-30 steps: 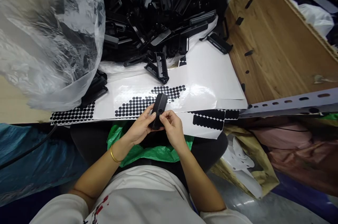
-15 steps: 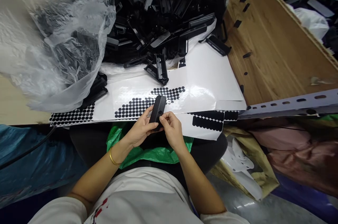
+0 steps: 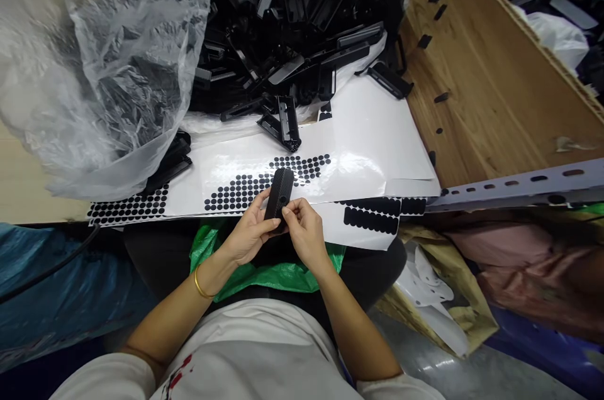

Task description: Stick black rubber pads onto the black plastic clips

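By the near edge of the dotted sticker sheet (image 3: pixel 240 191), the left hand (image 3: pixel 249 231) is clasping a textured black plastic casing (image 3: pixel 280 189) while the right hand (image 3: pixel 306 231) is pinching its near end; beyond the sheet, a heap of black plastic parts (image 3: pixel 295 13) is lying.

We count: hands, 2 (left hand (image 3: pixel 248 228), right hand (image 3: pixel 306 231)) | hand-held black part (image 3: pixel 282 186), 1 | bangle (image 3: pixel 199 283), 1 | wooden panel (image 3: pixel 500 79), 1 | its dark patches (image 3: pixel 425 41), at least 6 | heaped black parts (image 3: pixel 302 16) and round dots (image 3: pixel 233 194), too many for us to count
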`<action>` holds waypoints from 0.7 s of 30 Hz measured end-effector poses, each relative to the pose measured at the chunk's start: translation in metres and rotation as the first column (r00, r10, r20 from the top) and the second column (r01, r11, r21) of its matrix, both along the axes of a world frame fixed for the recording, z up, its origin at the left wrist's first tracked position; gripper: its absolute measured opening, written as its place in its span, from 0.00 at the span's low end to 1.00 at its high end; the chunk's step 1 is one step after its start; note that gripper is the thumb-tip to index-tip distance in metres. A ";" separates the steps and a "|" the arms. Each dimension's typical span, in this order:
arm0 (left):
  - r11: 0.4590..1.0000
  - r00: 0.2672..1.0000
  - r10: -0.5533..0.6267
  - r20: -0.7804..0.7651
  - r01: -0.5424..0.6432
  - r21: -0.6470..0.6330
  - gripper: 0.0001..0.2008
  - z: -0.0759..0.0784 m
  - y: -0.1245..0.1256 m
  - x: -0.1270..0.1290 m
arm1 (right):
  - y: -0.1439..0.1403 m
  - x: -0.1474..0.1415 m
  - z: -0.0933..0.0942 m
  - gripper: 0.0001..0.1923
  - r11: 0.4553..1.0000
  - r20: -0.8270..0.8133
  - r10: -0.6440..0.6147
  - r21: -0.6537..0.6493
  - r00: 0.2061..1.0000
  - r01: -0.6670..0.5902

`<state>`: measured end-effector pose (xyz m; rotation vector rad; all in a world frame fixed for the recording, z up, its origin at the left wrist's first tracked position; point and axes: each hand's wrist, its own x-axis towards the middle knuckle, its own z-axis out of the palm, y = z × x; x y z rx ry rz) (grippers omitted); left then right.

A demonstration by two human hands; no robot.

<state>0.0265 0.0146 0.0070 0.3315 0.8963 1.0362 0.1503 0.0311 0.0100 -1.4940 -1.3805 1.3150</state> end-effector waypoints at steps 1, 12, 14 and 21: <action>1.000 1.000 0.003 -0.006 -0.003 0.002 0.33 0.000 0.000 0.000 | 0.000 0.000 0.000 0.07 1.000 0.005 0.002 0.007 1.000 -0.002; 0.993 0.985 -0.096 -0.144 0.104 0.052 0.35 0.002 0.002 -0.008 | -0.006 -0.004 -0.008 0.06 0.998 0.014 -0.027 0.061 1.000 0.026; 0.989 0.977 -0.117 -0.179 0.131 0.066 0.35 0.000 0.003 -0.008 | -0.007 -0.005 -0.011 0.06 0.997 0.020 -0.024 0.073 1.000 0.022; 0.933 0.903 -0.256 -0.346 0.324 0.155 0.36 -0.009 -0.001 -0.024 | -0.010 -0.002 -0.012 0.05 0.993 0.064 0.004 0.118 0.998 -0.012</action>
